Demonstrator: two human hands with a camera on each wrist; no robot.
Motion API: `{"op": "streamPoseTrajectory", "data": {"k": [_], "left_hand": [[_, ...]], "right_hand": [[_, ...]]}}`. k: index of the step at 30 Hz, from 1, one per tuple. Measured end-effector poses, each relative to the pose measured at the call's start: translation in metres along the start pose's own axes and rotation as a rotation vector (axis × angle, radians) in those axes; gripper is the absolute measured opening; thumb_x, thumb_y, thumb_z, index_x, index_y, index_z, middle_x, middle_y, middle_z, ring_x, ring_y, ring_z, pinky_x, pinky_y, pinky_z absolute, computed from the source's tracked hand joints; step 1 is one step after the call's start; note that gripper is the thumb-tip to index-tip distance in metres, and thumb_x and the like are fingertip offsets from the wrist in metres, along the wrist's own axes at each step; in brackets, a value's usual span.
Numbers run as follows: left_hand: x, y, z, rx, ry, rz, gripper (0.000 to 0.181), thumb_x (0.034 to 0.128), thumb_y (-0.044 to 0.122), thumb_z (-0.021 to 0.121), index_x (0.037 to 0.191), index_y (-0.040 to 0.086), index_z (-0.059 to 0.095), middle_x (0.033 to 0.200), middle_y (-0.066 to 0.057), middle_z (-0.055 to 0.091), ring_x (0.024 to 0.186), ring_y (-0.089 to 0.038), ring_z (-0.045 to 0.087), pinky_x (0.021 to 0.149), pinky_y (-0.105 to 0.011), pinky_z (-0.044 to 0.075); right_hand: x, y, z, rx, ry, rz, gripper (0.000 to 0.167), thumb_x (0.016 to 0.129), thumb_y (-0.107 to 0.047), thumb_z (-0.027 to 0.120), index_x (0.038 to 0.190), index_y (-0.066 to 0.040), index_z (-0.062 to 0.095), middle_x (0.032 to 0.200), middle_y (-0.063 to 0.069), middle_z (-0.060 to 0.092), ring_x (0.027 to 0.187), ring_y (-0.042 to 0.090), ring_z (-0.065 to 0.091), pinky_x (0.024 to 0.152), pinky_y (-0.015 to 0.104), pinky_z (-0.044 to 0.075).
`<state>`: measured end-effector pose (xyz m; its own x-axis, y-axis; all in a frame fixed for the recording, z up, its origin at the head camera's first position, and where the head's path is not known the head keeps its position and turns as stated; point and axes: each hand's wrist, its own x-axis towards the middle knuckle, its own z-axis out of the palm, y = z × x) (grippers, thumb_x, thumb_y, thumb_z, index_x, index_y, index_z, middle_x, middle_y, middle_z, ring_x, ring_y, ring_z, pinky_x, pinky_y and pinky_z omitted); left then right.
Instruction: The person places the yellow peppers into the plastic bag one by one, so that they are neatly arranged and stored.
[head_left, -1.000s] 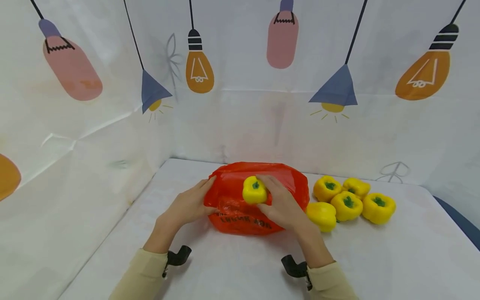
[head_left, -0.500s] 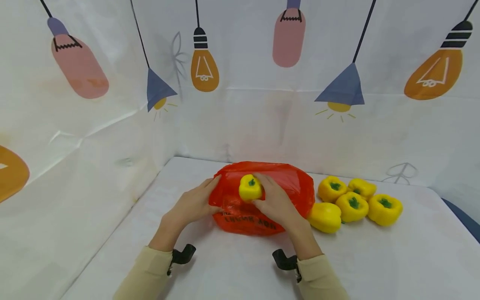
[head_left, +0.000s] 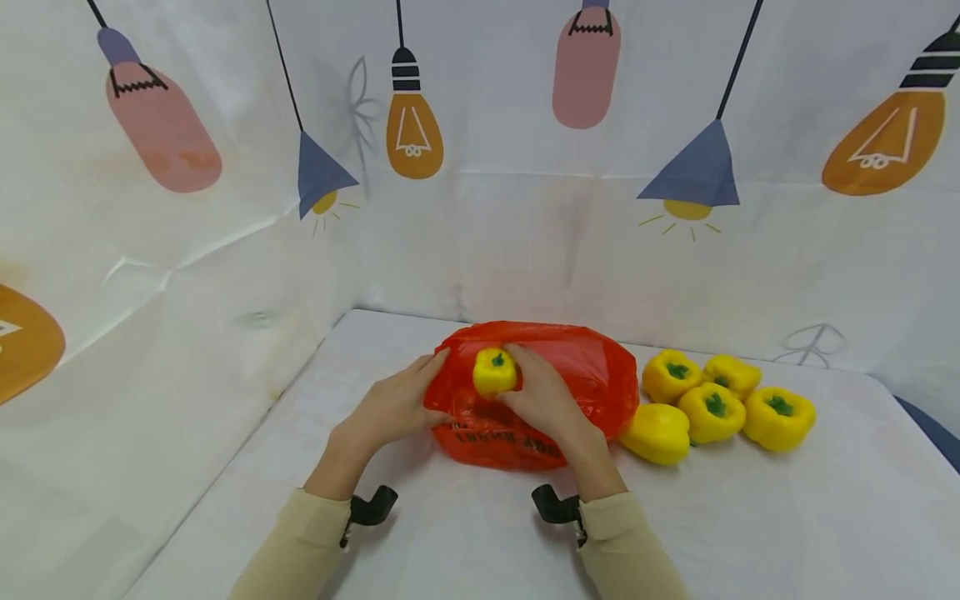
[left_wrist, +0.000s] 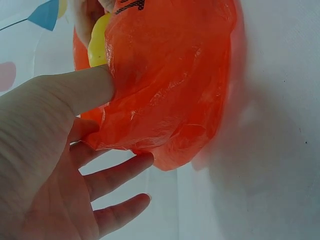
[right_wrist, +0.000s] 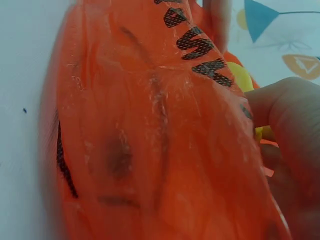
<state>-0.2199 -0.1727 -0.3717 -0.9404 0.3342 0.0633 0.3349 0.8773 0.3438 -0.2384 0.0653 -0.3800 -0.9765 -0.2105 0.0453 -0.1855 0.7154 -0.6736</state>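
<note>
Wrist views: pepper partly behind bag

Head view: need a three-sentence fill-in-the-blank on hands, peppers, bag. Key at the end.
1. The right hand grips one blocky yellow bell pepper whose stem is ____.
2. ____ other yellow bell peppers lie on the white table.
3. The crinkled red plastic bag, held by the left hand, sits to their ____.

Key: green; five; left.
</note>
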Motion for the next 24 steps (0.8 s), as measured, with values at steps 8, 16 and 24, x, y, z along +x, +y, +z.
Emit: {"op": "streamPoseTrajectory", "data": {"k": [8, 16, 24], "left_hand": [[0.0, -0.001, -0.004, -0.033, -0.023, -0.025, 0.096, 0.0828, 0.042, 0.078, 0.159, 0.027, 0.023, 0.16, -0.004, 0.037, 0.138, -0.03, 0.049, 0.105, -0.057, 0.048], [0.0, 0.0, -0.003, -0.052, -0.024, -0.034, 0.095, 0.0828, 0.038, 0.079, 0.159, 0.03, 0.023, 0.159, 0.0, 0.038, 0.134, -0.027, 0.052, 0.103, -0.054, 0.05], [0.001, 0.003, 0.0, -0.032, -0.019, -0.009, 0.096, 0.0818, 0.039, 0.08, 0.159, 0.028, 0.024, 0.161, 0.0, 0.036, 0.136, -0.027, 0.051, 0.103, -0.053, 0.05]], "right_hand": [[0.014, -0.004, 0.006, 0.038, 0.018, -0.014, 0.072, 0.086, -0.015, 0.071, 0.15, -0.021, 0.039, 0.14, 0.0, 0.05, 0.124, 0.024, 0.048, 0.107, 0.053, 0.048], [0.028, -0.014, 0.014, 0.072, 0.046, 0.001, 0.06, 0.088, -0.012, 0.069, 0.142, -0.017, 0.044, 0.134, 0.003, 0.052, 0.119, 0.026, 0.05, 0.102, 0.053, 0.05], [0.041, -0.006, 0.022, 0.123, 0.002, 0.029, 0.051, 0.092, -0.014, 0.069, 0.138, -0.014, 0.047, 0.122, 0.004, 0.057, 0.11, 0.026, 0.054, 0.098, 0.048, 0.054]]}}
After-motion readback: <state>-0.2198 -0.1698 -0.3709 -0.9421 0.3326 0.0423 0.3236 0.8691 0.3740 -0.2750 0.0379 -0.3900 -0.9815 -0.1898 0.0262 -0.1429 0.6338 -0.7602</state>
